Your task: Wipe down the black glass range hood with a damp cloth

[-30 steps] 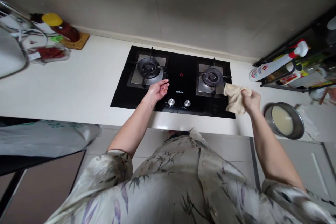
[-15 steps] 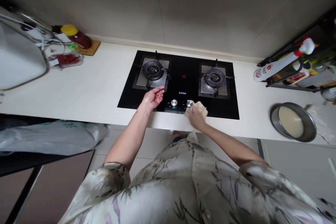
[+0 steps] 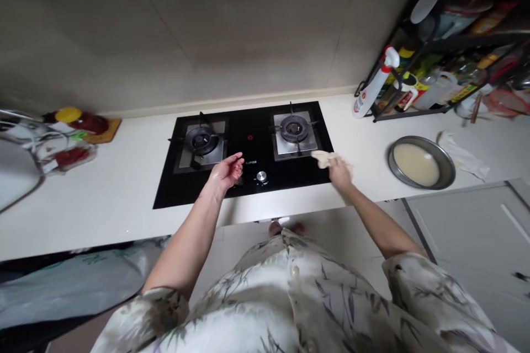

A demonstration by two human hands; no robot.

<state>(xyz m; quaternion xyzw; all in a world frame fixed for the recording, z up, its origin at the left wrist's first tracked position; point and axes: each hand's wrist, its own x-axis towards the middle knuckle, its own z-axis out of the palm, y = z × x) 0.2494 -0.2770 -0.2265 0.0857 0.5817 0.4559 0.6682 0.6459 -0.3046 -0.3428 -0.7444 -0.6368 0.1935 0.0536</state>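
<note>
Wiping along the front right edge of the black glass hob with a beige cloth.

Starting at the counter's left end, a yellow-capped jar and packets sit by the back wall, well clear of the hob. The left hand rests by the front-edge knobs, fingers loosely curled and holding nothing, likely bracing the body. One silver knob stands between the hands. The right hand bunches the cloth in closed fingers just beside the right burner, whose raised grate blocks a flat sweep. Farther right, a metal pan of pale batter and a spray bottle crowd the counter's right end.
</note>
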